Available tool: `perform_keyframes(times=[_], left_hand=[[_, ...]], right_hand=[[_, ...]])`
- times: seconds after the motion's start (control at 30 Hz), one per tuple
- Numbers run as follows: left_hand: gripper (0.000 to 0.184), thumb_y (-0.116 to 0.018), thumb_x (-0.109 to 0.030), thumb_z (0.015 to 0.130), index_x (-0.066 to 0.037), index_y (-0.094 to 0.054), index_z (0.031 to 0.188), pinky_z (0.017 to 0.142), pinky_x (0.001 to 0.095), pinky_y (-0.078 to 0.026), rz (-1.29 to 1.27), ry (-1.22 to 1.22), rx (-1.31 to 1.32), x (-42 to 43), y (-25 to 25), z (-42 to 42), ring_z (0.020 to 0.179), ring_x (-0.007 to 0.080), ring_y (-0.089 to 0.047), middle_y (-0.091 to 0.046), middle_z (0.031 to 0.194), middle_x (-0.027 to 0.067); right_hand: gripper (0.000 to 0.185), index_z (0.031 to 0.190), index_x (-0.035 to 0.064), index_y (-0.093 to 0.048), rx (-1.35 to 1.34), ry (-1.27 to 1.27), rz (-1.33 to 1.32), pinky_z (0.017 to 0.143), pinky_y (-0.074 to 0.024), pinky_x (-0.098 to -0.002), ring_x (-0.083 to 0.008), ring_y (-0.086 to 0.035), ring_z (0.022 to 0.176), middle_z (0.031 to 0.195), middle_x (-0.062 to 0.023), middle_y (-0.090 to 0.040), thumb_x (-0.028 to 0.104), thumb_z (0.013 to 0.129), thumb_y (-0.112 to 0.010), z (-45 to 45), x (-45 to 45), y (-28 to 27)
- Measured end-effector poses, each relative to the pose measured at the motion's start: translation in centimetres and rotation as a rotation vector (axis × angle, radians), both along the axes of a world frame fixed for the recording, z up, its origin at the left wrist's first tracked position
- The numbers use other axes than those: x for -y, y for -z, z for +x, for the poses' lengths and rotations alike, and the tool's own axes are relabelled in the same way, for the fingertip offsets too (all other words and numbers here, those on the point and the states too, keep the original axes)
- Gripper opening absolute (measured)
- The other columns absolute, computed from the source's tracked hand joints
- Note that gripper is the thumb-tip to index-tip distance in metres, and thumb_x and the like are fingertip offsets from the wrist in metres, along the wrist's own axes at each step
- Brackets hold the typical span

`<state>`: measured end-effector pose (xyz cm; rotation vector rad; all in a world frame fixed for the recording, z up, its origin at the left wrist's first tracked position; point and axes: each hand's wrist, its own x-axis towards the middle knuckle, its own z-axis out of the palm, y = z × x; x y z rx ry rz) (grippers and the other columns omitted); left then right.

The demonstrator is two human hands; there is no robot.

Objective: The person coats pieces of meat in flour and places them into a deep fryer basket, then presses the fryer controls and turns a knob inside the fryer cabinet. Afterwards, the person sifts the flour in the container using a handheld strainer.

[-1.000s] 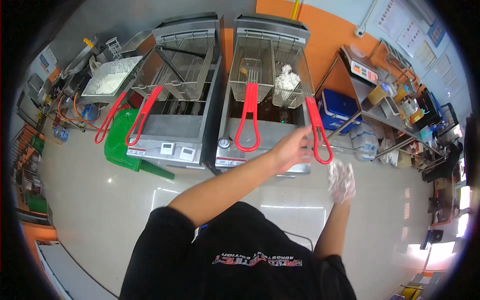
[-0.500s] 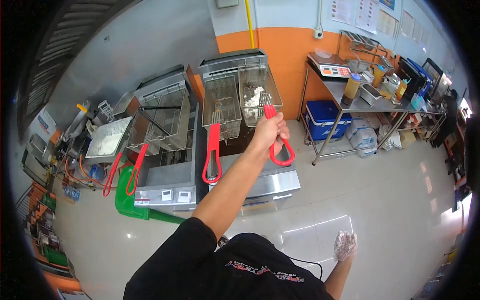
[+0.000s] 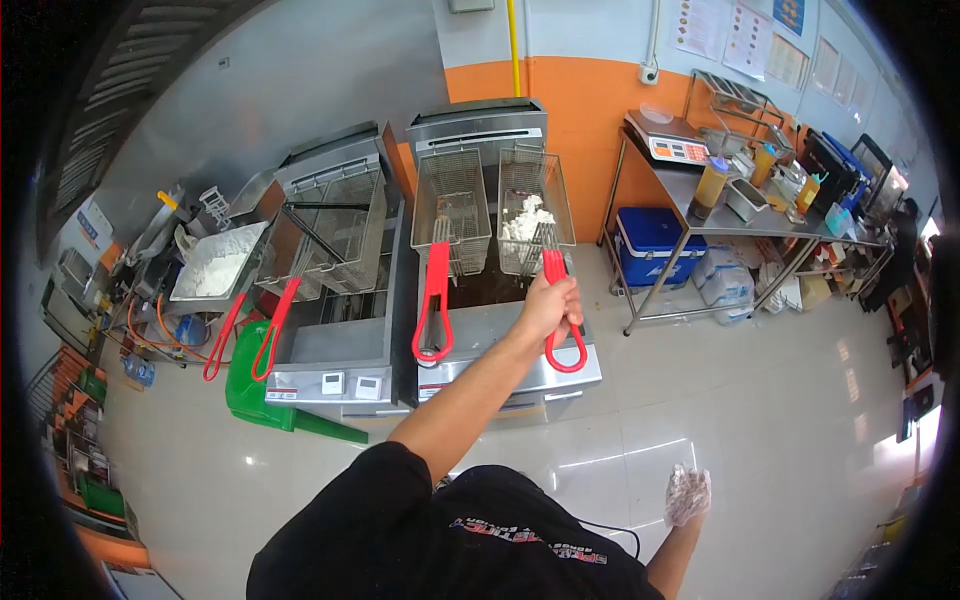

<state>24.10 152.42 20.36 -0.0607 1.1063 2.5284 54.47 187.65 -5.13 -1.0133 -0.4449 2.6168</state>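
Observation:
My left hand (image 3: 551, 306) is wrapped around the red handle (image 3: 566, 345) of a wire fry basket (image 3: 517, 180). White floury pieces of food (image 3: 524, 222) lie inside this basket, toward its handle end. It is over the right-hand fryer (image 3: 470, 118), where dark oil shows below. Beside it, a second fry basket (image 3: 452, 185) with a red handle holds no visible food. Low on the right, away from the fryers, is my right hand (image 3: 688, 497) in a clear, flour-dusted glove. Its fingers are loosely spread, with nothing visible in them.
Another fryer (image 3: 330, 345) with baskets stands to the left, next to a tray of white flour (image 3: 222, 262). A green bin (image 3: 255, 385) is on the floor there. At right, a steel table (image 3: 740, 222) carries a scale (image 3: 678, 150) and sauce bottles; a blue cooler (image 3: 655, 245) sits beneath.
My left hand has brought the held basket lower and nearer to me. The white food now lies closer to the handle end. My right hand stays nearly in place.

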Motion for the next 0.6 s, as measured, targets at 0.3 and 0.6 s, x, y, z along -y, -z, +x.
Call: perform_keyframes(times=[0.3, 0.6], left_hand=[[0.016, -0.051, -0.010, 0.090, -0.017, -0.037, 0.086, 0.042, 0.0229, -0.031, -0.074, -0.012, -0.003, -0.7, 4.2, 0.6, 0.048, 0.0045, -0.031, -0.034, 0.062, -0.0053], [0.017, -0.049, -0.006, 0.088, -0.016, -0.035, 0.086, 0.043, 0.0255, -0.034, 0.077, -0.047, 0.050, -0.2, 7.9, -1.2, 0.048, 0.0064, -0.034, -0.034, 0.062, -0.0041]], right_hand=[[0.046, 0.123, 0.0011, -0.046, 0.057, 0.004, -0.026, 0.091, -0.0497, -0.0397, -0.0305, -0.053, 0.106, 0.122, -0.0156, -0.052, 0.039, 0.096, -0.044, 1.0, 0.2, -1.1], [0.039, 0.110, 0.0025, -0.052, 0.092, -0.005, -0.009, 0.086, -0.0532, -0.0381, -0.0305, -0.057, 0.099, 0.112, -0.0148, -0.058, 0.039, 0.095, -0.046, 1.9, 0.2, -1.7]])
